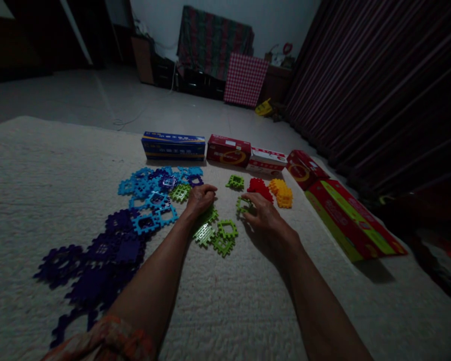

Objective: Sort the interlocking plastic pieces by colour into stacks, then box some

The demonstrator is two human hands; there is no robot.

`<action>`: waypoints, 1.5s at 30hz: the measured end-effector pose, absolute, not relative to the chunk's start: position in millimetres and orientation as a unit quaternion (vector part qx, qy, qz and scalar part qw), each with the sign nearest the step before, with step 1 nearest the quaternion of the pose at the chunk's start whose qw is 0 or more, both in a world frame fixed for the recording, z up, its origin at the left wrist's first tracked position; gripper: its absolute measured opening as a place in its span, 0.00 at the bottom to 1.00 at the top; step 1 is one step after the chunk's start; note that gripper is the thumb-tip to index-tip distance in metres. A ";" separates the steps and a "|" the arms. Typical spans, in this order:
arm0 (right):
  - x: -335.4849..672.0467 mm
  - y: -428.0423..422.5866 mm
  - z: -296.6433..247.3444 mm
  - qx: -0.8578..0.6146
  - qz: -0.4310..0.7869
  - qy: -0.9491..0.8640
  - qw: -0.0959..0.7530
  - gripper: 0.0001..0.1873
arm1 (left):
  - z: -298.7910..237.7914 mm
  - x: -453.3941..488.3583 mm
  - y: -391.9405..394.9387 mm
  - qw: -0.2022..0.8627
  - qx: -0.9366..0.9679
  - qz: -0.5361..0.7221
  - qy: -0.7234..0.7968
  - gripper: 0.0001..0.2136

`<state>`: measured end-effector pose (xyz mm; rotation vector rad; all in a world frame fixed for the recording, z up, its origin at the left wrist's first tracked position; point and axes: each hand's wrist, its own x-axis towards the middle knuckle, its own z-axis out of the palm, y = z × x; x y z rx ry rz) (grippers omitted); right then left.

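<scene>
My right hand (263, 213) pinches a light green notched building tile (242, 205) between thumb and fingers, just above the mat. My left hand (202, 198) is closed, fingers curled, over other green tiles; anything inside it is hidden. Below and beside the left hand lie several green tiles (223, 243), some with cut-out windows. Another green tile (235, 181) lies apart, farther back between the hands. Beyond my right hand are red tiles (259, 186) and a group of yellow tiles (281, 192). Light blue tiles (143, 183) and dark purple tiles (93, 281) spread out at the left.
A blue box (173, 147), a dark red box (228, 151) and a white-and-red box (267, 159) line the mat's far side. Another red box (306, 169) and a red-and-yellow-green box (353, 215) stand at the right, near the dark curtain (346, 85). Everything rests on a pale textured mat (225, 311).
</scene>
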<state>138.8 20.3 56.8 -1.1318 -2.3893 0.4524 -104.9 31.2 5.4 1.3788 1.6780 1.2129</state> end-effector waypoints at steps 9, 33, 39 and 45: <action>113.1 108.7 65.3 -0.427 0.105 -0.871 0.221 0.26 | 9.0 -103.5 30.3 0.313 0.537 0.461 0.633 0.16; 115.5 30.5 70.4 -0.359 0.307 -0.877 0.089 0.13 | 14.7 -102.5 27.2 0.303 0.540 0.458 0.638 0.15; 107.5 18.3 72.6 -0.360 0.278 -0.889 0.043 0.11 | 10.8 -102.9 29.7 0.360 0.488 0.498 0.620 0.14; 100.1 11.6 70.6 -0.351 0.230 -0.907 0.039 0.07 | 28.7 -101.8 27.8 0.485 0.327 0.582 0.565 0.11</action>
